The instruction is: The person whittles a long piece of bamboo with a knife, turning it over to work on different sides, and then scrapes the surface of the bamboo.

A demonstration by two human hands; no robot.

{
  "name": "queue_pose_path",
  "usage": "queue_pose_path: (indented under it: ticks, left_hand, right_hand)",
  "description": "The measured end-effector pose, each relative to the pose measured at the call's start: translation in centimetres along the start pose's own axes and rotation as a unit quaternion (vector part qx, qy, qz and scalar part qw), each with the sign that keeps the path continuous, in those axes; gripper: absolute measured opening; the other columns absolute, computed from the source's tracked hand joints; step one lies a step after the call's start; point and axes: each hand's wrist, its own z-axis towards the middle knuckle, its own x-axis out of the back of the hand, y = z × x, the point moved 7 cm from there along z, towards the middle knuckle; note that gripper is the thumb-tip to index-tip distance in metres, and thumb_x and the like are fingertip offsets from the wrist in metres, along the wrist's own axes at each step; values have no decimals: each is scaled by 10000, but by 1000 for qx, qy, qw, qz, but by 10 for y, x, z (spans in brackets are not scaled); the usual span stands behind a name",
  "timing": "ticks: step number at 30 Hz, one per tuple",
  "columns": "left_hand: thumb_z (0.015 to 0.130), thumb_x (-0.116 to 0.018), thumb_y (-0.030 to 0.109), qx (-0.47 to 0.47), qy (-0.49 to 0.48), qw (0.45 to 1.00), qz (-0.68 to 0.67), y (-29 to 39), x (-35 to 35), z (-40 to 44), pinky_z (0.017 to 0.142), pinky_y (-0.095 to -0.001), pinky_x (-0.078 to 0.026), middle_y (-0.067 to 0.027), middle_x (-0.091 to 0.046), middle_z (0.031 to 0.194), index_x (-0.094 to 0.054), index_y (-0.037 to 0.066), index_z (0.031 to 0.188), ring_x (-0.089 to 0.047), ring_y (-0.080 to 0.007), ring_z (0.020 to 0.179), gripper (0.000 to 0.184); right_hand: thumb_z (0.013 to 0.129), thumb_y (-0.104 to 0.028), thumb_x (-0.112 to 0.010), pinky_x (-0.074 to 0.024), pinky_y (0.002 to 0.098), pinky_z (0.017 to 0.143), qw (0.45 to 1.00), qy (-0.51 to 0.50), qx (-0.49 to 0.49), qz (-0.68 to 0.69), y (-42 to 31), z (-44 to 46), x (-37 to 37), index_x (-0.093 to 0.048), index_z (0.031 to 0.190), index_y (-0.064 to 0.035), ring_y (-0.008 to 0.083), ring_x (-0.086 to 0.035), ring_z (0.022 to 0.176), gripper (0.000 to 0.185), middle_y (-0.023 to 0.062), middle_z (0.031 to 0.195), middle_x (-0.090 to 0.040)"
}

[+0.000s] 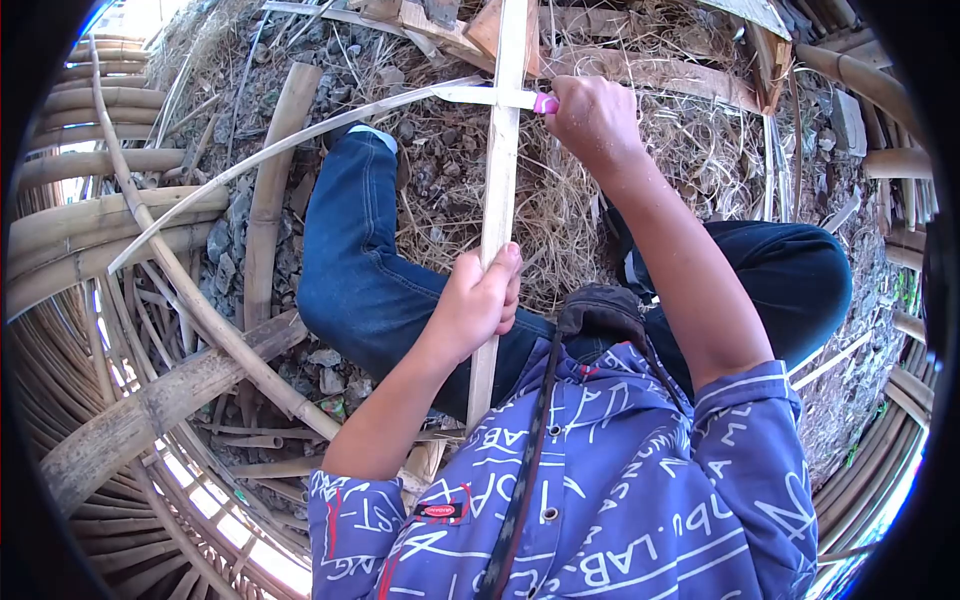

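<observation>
My left hand (pixel 478 300) is closed around a long pale bamboo strip (pixel 498 200), which runs from my lap up past the top of the view. In my right hand (pixel 597 118) is a knife (pixel 472 95) with a pink handle, mostly covered by my fingers. Its light blade points left and crosses the strip near the strip's far end. A thin curved sliver (pixel 290 145) arcs from beside the blade down to the left; whether it is still joined to the strip, I cannot tell.
Dry shavings (pixel 560 220) and stones cover the ground between my bent legs. Wooden blocks (pixel 490 35) lie ahead. Thick bamboo poles (pixel 275 190) and a curved bamboo piece (pixel 215 325) are on the left. More bamboo poles (pixel 870 85) stand at the right.
</observation>
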Motion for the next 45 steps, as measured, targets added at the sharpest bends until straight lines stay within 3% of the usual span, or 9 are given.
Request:
queue_pose_path:
  ticks: [14, 17, 20, 22, 24, 32, 40, 41, 45]
  left_hand:
    - [989, -390, 289, -18, 14, 1000, 15, 9, -4, 2, 358, -210, -206, 56, -286, 551, -366, 117, 729, -245, -31, 400, 313]
    - [989, -388, 291, -10, 18, 1000, 3, 8, -5, 2, 359, -207, -201, 62, -277, 548, -366, 121, 731, -241, -30, 398, 310]
    - [988, -388, 301, 9, -13, 1000, -12, 11, -2, 7, 360, -202, -194, 69, -266, 546, -367, 125, 732, -238, -29, 398, 312]
    - [986, -390, 316, 9, -50, 999, 5, 11, 7, 7, 353, -199, -181, 75, -261, 547, -374, 121, 743, -222, -20, 399, 312]
    - [987, -386, 332, 31, -54, 997, 44, 4, 24, 8, 349, -201, -176, 77, -266, 548, -383, 115, 755, -216, -19, 400, 317]
    - [980, -387, 380, 68, -98, 992, 48, -8, 14, 27, 360, -205, -215, 54, -295, 554, -349, 128, 723, -257, -36, 406, 362]
    - [986, -385, 332, 70, -147, 986, -39, -6, -9, 29, 351, -199, -183, 66, -249, 547, -340, 143, 710, -212, -31, 406, 337]
    - [987, -383, 334, 65, -160, 984, -49, -4, -6, 29, 351, -194, -181, 72, -250, 547, -343, 143, 710, -215, -28, 406, 339]
    - [987, -385, 331, 30, -142, 989, -8, 9, 7, 25, 355, -185, -174, 77, -242, 556, -367, 135, 745, -210, -16, 418, 312]
  right_hand:
    - [708, -181, -634, -518, 391, 533, 999, 28, -20, 25, -1, 21, -4, -668, 653, -90, 316, -647, 576, 111, 130, 603, -627]
    - [723, -187, -622, -523, 396, 668, 982, -30, -138, 126, 4, 17, -13, -703, 746, -71, 326, -658, 700, 143, 168, 684, -648]
    - [745, -204, -609, -512, 399, 678, 928, -148, -254, 229, 10, 1, -28, -712, 797, -57, 336, -655, 718, 187, 191, 726, -655]
    - [750, -219, -601, -506, 406, 663, 920, -146, -265, 248, 12, -10, -16, -709, 794, -49, 346, -651, 701, 206, 205, 743, -653]
    - [760, -235, -599, -509, 409, 655, 912, -212, -220, 274, 11, -23, -10, -706, 769, -50, 357, -644, 686, 214, 216, 749, -648]
    - [800, -249, -597, -498, 420, 552, 996, -12, -13, 92, 3, -30, 3, -643, 687, -94, 320, -630, 602, 198, 139, 610, -611]
    - [779, -217, -585, -485, 397, 499, 1000, 0, -14, -11, 34, -3, 6, -598, 667, -93, 291, -617, 561, 168, 99, 603, -602]
    - [781, -227, -588, -486, 384, 488, 998, 51, 28, -1, 35, 2, 6, -581, 647, -96, 284, -618, 553, 188, 92, 578, -591]
    - [785, -232, -586, -488, 398, 497, 996, 60, 43, -39, 40, 14, 7, -599, 686, -107, 287, -606, 529, 160, 89, 572, -593]
